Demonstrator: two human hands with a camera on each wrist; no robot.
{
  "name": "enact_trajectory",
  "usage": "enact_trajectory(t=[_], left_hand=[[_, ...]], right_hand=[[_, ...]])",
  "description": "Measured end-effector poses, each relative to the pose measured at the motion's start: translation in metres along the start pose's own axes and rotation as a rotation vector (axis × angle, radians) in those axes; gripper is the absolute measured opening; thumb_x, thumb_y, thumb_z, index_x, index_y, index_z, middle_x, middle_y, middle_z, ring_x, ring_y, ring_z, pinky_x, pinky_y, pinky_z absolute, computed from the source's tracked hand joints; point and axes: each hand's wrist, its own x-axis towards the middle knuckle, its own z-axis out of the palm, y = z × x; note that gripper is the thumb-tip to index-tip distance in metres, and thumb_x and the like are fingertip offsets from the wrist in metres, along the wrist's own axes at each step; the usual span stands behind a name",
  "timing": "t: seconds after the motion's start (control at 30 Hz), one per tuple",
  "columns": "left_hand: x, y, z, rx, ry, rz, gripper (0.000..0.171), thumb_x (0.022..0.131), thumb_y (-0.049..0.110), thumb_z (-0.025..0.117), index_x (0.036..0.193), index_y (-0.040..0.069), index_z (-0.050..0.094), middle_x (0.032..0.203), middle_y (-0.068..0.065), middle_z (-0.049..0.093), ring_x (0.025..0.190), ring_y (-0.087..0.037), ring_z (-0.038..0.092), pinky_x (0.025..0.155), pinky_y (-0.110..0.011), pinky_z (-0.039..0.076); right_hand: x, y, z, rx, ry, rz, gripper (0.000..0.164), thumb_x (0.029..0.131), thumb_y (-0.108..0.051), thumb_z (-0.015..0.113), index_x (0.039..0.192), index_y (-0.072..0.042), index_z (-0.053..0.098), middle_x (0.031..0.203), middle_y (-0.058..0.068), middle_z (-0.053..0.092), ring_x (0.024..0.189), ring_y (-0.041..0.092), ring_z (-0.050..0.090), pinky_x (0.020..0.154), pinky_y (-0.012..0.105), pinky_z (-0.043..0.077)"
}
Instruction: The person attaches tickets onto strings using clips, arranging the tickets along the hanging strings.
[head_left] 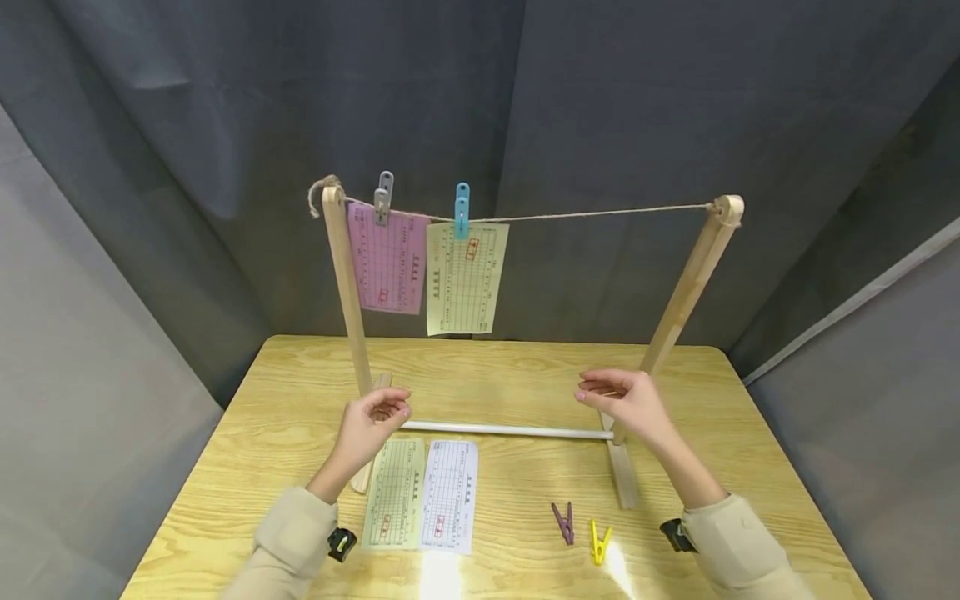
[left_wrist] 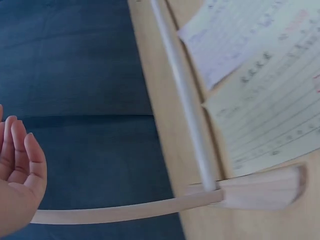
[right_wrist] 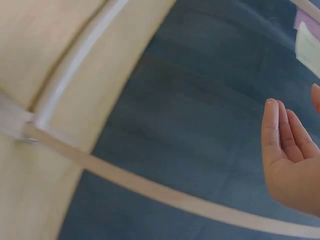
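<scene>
My left hand [head_left: 372, 423] hovers near the foot of the left wooden post, its fingers loosely bent and holding nothing. By the right post my right hand [head_left: 628, 402] is raised with relaxed, slightly curved fingers, also without anything in it. From the string [head_left: 585, 215] hang a pink printed slip [head_left: 388, 262] under a grey clothespin [head_left: 382, 200] and a pale yellow slip [head_left: 467, 283] under a blue clothespin [head_left: 462, 210]. On the table below, a greenish slip [head_left: 395, 492] lies beside a white slip [head_left: 450, 496]. A purple clothespin [head_left: 564, 525] and a yellow clothespin [head_left: 600, 543] lie toward the right front.
The string runs between two upright wooden posts, the left post [head_left: 347, 292] and the right post [head_left: 686, 292]. A white rod [head_left: 502, 430] joins them low down. The wooden table [head_left: 525, 375] stands before dark curtains [head_left: 600, 100], with grey panels at both sides.
</scene>
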Motion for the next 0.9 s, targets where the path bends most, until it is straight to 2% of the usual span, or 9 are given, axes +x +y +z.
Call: enact_trajectory(t=[0.17, 0.33, 0.43, 0.53, 0.67, 0.77, 0.9], left_hand=[[-0.009, 0.002, 0.002, 0.056, -0.031, 0.006, 0.017, 0.078, -0.009, 0.063, 0.094, -0.011, 0.062, 0.080, -0.019, 0.061, 0.070, -0.018, 0.056, 0.060, -0.022, 0.047], [-0.016, -0.037, 0.006, 0.121, -0.041, -0.030, 0.019, 0.076, -0.007, 0.066, 0.095, -0.008, 0.063, 0.077, -0.012, 0.062, 0.069, -0.015, 0.055, 0.058, -0.021, 0.045], [-0.020, -0.062, 0.008, 0.120, -0.042, -0.074, 0.021, 0.076, -0.004, 0.069, 0.096, -0.006, 0.064, 0.077, -0.007, 0.062, 0.070, -0.012, 0.054, 0.058, -0.020, 0.045], [-0.023, -0.074, 0.009, 0.094, -0.029, -0.070, 0.019, 0.074, -0.003, 0.070, 0.093, -0.004, 0.064, 0.076, -0.007, 0.061, 0.068, -0.010, 0.054, 0.056, -0.021, 0.045], [-0.025, -0.083, 0.012, 0.079, -0.021, -0.087, 0.019, 0.073, -0.005, 0.070, 0.091, -0.003, 0.065, 0.075, -0.006, 0.060, 0.067, -0.010, 0.054, 0.055, -0.021, 0.046], [-0.027, -0.088, 0.014, 0.097, -0.033, -0.135, 0.020, 0.073, -0.005, 0.070, 0.092, -0.002, 0.065, 0.075, -0.004, 0.060, 0.068, -0.011, 0.053, 0.056, -0.021, 0.045], [-0.030, -0.093, 0.018, 0.120, -0.049, -0.200, 0.024, 0.073, -0.004, 0.070, 0.096, 0.000, 0.065, 0.078, -0.004, 0.059, 0.071, -0.013, 0.053, 0.059, -0.022, 0.045]], right_hand=[[-0.011, 0.030, 0.006, 0.020, -0.049, 0.021, 0.036, 0.081, -0.015, 0.069, 0.109, 0.007, 0.061, 0.095, 0.018, 0.066, 0.080, 0.019, 0.062, 0.068, 0.025, 0.050], [-0.023, 0.058, 0.015, 0.053, -0.110, 0.026, 0.035, 0.080, -0.013, 0.069, 0.107, 0.009, 0.061, 0.091, 0.015, 0.066, 0.078, 0.018, 0.061, 0.067, 0.025, 0.050], [-0.029, 0.073, 0.017, 0.065, -0.138, 0.036, 0.035, 0.081, -0.012, 0.068, 0.108, 0.009, 0.060, 0.090, 0.014, 0.066, 0.079, 0.016, 0.061, 0.067, 0.025, 0.050], [-0.035, 0.085, 0.017, 0.069, -0.158, 0.056, 0.036, 0.082, -0.012, 0.067, 0.109, 0.009, 0.060, 0.090, 0.014, 0.066, 0.079, 0.016, 0.061, 0.067, 0.025, 0.050], [-0.043, 0.100, 0.019, 0.073, -0.179, 0.077, 0.036, 0.082, -0.014, 0.068, 0.109, 0.009, 0.060, 0.092, 0.016, 0.065, 0.080, 0.017, 0.060, 0.067, 0.025, 0.050], [-0.050, 0.111, 0.021, 0.091, -0.220, 0.076, 0.038, 0.081, -0.012, 0.068, 0.110, 0.010, 0.058, 0.093, 0.019, 0.063, 0.079, 0.015, 0.059, 0.066, 0.025, 0.050], [-0.060, 0.130, 0.021, 0.152, -0.339, 0.033, 0.042, 0.081, -0.005, 0.067, 0.114, 0.015, 0.052, 0.090, 0.024, 0.058, 0.071, 0.010, 0.055, 0.060, 0.024, 0.049]])
